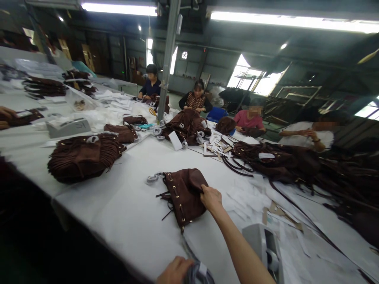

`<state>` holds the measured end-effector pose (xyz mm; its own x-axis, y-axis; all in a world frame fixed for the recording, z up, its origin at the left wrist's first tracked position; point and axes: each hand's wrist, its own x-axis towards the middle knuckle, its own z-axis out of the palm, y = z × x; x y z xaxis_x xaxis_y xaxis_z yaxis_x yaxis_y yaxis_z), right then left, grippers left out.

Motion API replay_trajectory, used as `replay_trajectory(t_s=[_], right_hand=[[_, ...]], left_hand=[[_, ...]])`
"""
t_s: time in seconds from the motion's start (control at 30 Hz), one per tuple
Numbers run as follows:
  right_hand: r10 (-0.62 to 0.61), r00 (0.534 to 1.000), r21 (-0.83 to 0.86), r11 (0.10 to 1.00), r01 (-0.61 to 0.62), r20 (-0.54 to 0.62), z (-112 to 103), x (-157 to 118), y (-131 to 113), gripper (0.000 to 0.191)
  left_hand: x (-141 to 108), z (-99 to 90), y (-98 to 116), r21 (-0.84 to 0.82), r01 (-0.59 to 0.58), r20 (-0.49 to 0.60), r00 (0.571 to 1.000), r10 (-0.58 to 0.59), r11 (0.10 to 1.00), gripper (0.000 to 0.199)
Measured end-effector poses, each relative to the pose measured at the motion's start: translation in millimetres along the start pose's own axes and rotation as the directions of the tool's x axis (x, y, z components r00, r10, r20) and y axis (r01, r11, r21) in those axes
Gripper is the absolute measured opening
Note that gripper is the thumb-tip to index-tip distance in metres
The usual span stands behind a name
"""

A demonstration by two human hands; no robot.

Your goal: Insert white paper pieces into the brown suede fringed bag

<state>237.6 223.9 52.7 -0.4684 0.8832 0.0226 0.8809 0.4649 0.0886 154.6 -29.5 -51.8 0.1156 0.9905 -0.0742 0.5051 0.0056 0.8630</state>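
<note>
R hand (pixel 211 198) is out over the white bench (pixel 133 221), fingers pinched shut on the edge of a brown suede drawstring bag (pixel 183 197) lying near centre of the bench, just left of the hand. Bag has gold eyelets down its side, loose cords trailing toward 7 o'clock, and a pale wrapped ring (pixel 152 178) touching its top corner at 10 o'clock. L hand (pixel 174 271) sits at the bottom edge, 6 o'clock, closed around a greyish bundle (pixel 197 273); prob. fabric or strap, too cut off to tell.

At 4 o'clock from the bag, near the R forearm, a grey tape dispenser (pixel 263 246). Paper slips (pixel 245 197) and cardboard scraps (pixel 281 215) lie scattered at 3 o'clock. At 9–10 o'clock, well apart from the bag, a fringed brown bag (pixel 83 157). More brown bags piled at 12 o'clock (pixel 186 124) beside a grey pillar (pixel 167 59), and a long heap of bags w/ straps (pixel 281 159) at 2 o'clock. Four other people sit along the far side of the bench; one's hands (pixel 309 134) rest together at 2 o'clock. Another person's hand (pixel 6 116) shows at far left, 9 o'clock.
</note>
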Motion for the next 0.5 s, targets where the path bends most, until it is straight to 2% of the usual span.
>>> replay_trajectory(t_s=[0.07,0.13,0.17,0.23,0.3,0.33,0.4,0.5], right_hand=[[-0.057,0.998,0.03,0.998,0.058,-0.04,-3.5,-10.0,7.8,0.037],[-0.12,0.99,0.05,0.991,0.124,-0.08,-3.2,-27.7,15.6,0.05],[-0.165,0.981,0.051,0.984,0.171,-0.103,-0.6,-38.8,18.1,0.056],[-0.304,0.941,0.04,0.949,0.313,-0.149,10.1,-61.1,18.4,0.065],[-0.463,0.87,0.04,0.879,0.476,-0.17,25.8,-77.4,12.2,0.068],[-0.505,0.845,0.048,0.853,0.52,-0.176,34.2,-81.4,7.6,0.067],[-0.529,0.827,0.074,0.832,0.55,-0.191,49.4,-81.3,-1.7,0.065],[-0.535,0.804,0.094,0.814,0.573,-0.26,64.7,-70.9,-10.0,0.063]], left_hand=[[-0.2,-31.2,-12.2,-0.092,-0.033,-0.218,0.976,0.012,0.995,0.034],[5.3,-73.1,-27.9,-0.07,0.053,-0.427,0.901,-0.078,0.996,0.033],[11.1,-95.9,-36.0,-0.004,0.101,-0.513,0.854,-0.089,0.995,0.032],[29.7,-139.7,-50.3,0.116,0.178,-0.609,0.79,-0.072,0.977,0.034],[56.5,-175.2,-58.3,0.169,0.2,-0.641,0.766,-0.047,0.965,0.039],[71.6,-188.4,-59.3,0.199,0.202,-0.636,0.771,-0.031,0.959,0.042],[100.6,-205.5,-55.5,0.25,0.195,-0.588,0.809,-0.011,0.948,0.047],[130.6,-214.3,-43.1,0.273,0.199,-0.493,0.869,-0.041,0.941,0.057]])
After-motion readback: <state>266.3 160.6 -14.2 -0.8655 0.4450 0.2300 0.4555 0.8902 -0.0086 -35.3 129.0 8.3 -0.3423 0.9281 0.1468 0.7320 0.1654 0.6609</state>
